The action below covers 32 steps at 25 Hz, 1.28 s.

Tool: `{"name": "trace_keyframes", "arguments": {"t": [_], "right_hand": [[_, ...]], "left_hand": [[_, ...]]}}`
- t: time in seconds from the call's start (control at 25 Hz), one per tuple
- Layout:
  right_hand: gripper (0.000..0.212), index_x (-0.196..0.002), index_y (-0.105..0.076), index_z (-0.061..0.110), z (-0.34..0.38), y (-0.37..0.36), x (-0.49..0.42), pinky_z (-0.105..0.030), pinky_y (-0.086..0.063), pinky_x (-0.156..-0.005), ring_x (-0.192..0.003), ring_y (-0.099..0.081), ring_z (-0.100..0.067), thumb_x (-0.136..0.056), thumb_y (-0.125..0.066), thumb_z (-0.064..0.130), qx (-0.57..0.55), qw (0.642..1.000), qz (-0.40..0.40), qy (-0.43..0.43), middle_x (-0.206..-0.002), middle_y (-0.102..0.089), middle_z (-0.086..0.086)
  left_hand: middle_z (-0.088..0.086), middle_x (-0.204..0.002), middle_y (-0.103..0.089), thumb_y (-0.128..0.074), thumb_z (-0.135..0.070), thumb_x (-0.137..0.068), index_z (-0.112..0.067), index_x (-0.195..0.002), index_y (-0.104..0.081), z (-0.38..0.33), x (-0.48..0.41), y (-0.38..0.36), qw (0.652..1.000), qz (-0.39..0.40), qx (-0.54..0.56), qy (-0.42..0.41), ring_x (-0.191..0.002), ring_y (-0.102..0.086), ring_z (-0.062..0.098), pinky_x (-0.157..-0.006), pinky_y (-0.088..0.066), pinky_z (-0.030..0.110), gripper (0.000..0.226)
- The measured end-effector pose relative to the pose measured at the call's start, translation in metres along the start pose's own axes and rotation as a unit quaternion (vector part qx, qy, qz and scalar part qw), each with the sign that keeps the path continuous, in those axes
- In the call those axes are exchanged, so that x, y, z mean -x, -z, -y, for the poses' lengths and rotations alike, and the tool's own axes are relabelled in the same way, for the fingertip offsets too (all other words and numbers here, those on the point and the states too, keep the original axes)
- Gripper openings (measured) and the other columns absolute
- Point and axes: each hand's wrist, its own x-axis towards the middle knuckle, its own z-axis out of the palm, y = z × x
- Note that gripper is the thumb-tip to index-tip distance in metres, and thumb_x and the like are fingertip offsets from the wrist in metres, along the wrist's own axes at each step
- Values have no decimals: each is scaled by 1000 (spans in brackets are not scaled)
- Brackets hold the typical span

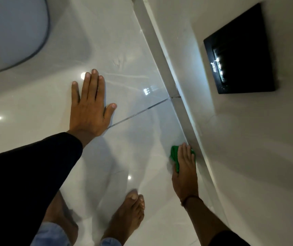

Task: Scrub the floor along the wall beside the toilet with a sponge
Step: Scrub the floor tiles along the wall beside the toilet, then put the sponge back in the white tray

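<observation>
My right hand (184,167) presses a green sponge (175,156) flat on the glossy white tiled floor (142,68), right against the grey skirting (181,107) at the foot of the wall (248,157). Most of the sponge is hidden under my fingers. My left hand (89,105) lies flat on the floor with fingers spread, empty, well to the left of the sponge. The white toilet (12,32) fills the upper left corner.
A black flush plate (239,50) is set in the wall at the upper right. A grout line (142,112) runs across the floor from my left hand to the skirting. My two bare feet (126,219) stand at the bottom centre.
</observation>
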Motion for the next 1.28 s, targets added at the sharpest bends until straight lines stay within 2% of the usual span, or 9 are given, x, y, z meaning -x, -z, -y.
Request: {"name": "trace_keyframes", "arguments": {"t": [0.12, 0.2, 0.44, 0.56, 0.72, 0.84, 1.08, 1.16, 1.28], "right_hand": [[74, -161, -22, 6, 30, 32, 4, -39, -6, -129, -159, -7, -23, -95, -51, -12, -23, 999, 10, -21, -171, -18, -10], [73, -160, -28, 4, 70, 58, 22, -41, -11, -129, -159, -14, -26, -93, -52, -15, -39, 999, -1, 0, -169, -24, -12], [67, -156, -38, 4, 195, 140, 77, -52, -27, -125, -154, -29, -33, -94, -60, -12, -53, 997, -8, 54, -164, -36, -15], [72, -160, -29, 11, 282, 202, 101, -47, -24, -126, -157, -20, -27, -97, -62, -4, -84, 988, -13, 127, -167, -23, -4], [74, -160, -17, 13, 388, 252, 89, -48, -22, -128, -158, -11, -22, -100, -57, -4, -53, 962, -16, 266, -169, -17, -2], [77, -159, -4, 19, 476, 266, 71, -44, -13, -130, -159, -1, -18, -103, -53, 0, -41, 931, -4, 364, -170, -6, 2], [69, -163, -18, 6, 636, 224, 2, -43, -9, -130, -160, -5, -26, -102, -49, -4, 26, 894, -56, 443, -172, -15, -12], [64, -164, -13, 6, 674, 199, -25, -43, -5, -131, -160, -3, -29, -107, -44, 3, 69, 887, -52, 454, -173, -10, -13], [57, -163, -15, 3, 707, 171, -65, -44, -4, -131, -160, -6, -33, -111, -39, 10, 133, 876, -67, 459, -172, -14, -17]], "left_hand": [[21, -186, -18, -35, -54, -111, 0, -175, -23, -5, 13, 49, 999, 40, 11, -31, -173, -20, 37, -138, -14, 61, 84], [20, -185, -21, -36, -52, -112, -1, -175, -26, -8, 35, 102, 998, 42, 1, -54, -172, -23, 37, -138, -18, 60, 82], [19, -184, -25, -36, -53, -112, -3, -173, -33, -17, 116, 261, 995, 86, -2, 45, -171, -25, 37, -139, -20, 57, 80], [17, -184, -21, -27, -58, -113, -6, -173, -23, 5, 132, 354, 994, 58, -18, 89, -170, -24, 36, -139, -22, 57, 80], [14, -186, -10, -27, -57, -113, -8, -175, -14, 63, 119, 434, 987, 6, -36, 159, -172, -10, 33, -140, -6, 52, 81], [12, -188, -4, -27, -60, -113, -9, -177, -12, 126, 109, 459, 979, -11, -66, 194, -173, -2, 31, -141, -3, 53, 83], [14, -188, -2, -22, -61, -115, -9, -179, -9, 235, 54, 445, 970, 0, -80, 229, -171, 10, 30, -139, 2, 54, 83], [16, -188, -4, -25, -60, -115, -7, -178, -11, 262, 37, 433, 970, 15, -82, 228, -173, 4, 33, -139, 1, 55, 83], [22, -186, -18, -34, -56, -115, -2, -176, -24, 292, 22, 422, 976, 12, -57, 210, -173, -16, 40, -140, -15, 61, 82]]}}
